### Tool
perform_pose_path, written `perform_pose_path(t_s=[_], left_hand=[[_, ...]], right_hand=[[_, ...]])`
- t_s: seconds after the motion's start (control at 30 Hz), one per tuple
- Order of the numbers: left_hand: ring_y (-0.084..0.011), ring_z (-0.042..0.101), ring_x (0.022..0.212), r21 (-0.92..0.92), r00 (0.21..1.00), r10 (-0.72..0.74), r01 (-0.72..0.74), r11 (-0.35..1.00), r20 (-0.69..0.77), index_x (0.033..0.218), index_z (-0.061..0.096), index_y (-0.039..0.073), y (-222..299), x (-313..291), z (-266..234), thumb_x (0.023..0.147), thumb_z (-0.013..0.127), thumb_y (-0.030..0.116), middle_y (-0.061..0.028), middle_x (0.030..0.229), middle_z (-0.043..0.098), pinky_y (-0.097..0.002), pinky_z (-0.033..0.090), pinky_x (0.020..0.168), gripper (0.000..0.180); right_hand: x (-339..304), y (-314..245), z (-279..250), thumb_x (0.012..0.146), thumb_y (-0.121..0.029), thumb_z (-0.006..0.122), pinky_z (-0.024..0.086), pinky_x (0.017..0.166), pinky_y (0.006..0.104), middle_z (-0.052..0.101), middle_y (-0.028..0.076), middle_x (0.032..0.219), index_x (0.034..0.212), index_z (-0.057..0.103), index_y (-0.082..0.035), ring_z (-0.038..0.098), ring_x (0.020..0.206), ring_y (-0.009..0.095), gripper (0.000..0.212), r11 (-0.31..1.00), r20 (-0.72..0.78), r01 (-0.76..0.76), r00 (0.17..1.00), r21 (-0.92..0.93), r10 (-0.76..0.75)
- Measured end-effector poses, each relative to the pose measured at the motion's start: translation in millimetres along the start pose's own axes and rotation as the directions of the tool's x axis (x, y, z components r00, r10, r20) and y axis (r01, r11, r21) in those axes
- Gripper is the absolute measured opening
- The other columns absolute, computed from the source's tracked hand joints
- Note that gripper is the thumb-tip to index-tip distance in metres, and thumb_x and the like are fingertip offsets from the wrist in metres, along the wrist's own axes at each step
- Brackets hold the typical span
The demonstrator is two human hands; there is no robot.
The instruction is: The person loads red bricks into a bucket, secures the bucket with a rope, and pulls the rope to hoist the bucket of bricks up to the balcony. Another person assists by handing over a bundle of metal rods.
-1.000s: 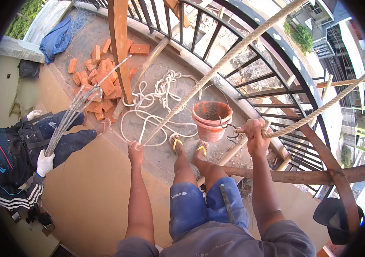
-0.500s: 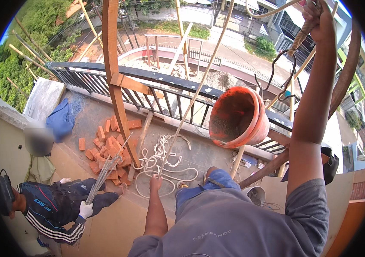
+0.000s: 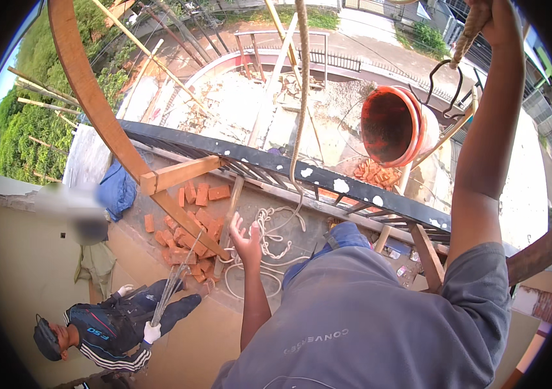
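Note:
High at the right, my right hand [image 3: 501, 27] grips a thick twisted rope [image 3: 467, 40] with the arm stretched out. Below that rope dangles a bent dark metal hook [image 3: 433, 81]. An orange bucket [image 3: 426, 129] with a mortar-stained inside is tilted beside the hook, out past the black railing; whether the hook holds it I cannot tell. My left hand [image 3: 245, 243] is open with fingers spread, holding nothing. Near it a pale rope [image 3: 303, 84] hangs slack over the railing, and loose coils of white rope [image 3: 269, 240] lie on the floor.
The paint-spotted black railing [image 3: 269, 159] crosses in front of me, with a wooden post [image 3: 88, 84] at its left. Red bricks [image 3: 185, 233] are heaped on the floor. A co-worker [image 3: 104, 330] at lower left holds thin metal rods [image 3: 172, 285]. More bricks [image 3: 378, 174] lie far below.
My left hand has let go of the pale rope and opened. The bucket has moved outward beyond the railing. I lean farther over it, and the pale rope has gone slack.

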State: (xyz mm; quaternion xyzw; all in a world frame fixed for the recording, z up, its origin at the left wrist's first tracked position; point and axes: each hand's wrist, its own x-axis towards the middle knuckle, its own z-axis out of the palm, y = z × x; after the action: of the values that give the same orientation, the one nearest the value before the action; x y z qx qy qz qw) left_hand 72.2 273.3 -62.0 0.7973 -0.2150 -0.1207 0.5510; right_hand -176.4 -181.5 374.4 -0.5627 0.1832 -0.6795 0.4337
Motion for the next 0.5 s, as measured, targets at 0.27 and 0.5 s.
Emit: perform_pose_path(t_s=[0.27,0.5], left_hand=[[-0.0331,0.053,0.123,-0.038,0.872,0.200,-0.205,0.978,0.447,0.149,0.025,0.006,185.1,83.8,203.1,0.081,0.082,0.028,-0.0223,0.134,0.051,-0.0433,0.044,0.100,0.091],[-0.0078,0.052,0.058,0.032,0.890,-0.055,0.045,0.998,0.454,0.068,0.060,0.001,156.3,102.8,215.8,0.104,0.052,0.030,-0.0028,0.060,0.058,-0.0280,0.038,0.055,0.046]], right_hand=[[-131.2,342.7,-108.6,0.102,-0.034,0.059,0.032,0.049,0.0254,0.046,-0.004,0.060,0.073,0.054,-0.007,0.041,0.054,0.005,0.040,0.826,0.004,-0.486,0.861,-0.286,0.508],[-157.3,464.0,-201.7,0.096,-0.037,0.064,0.046,0.060,0.0336,0.059,0.005,0.063,0.075,0.064,-0.001,0.056,0.062,0.012,0.042,0.574,-0.264,-0.599,0.784,-0.558,0.562]])
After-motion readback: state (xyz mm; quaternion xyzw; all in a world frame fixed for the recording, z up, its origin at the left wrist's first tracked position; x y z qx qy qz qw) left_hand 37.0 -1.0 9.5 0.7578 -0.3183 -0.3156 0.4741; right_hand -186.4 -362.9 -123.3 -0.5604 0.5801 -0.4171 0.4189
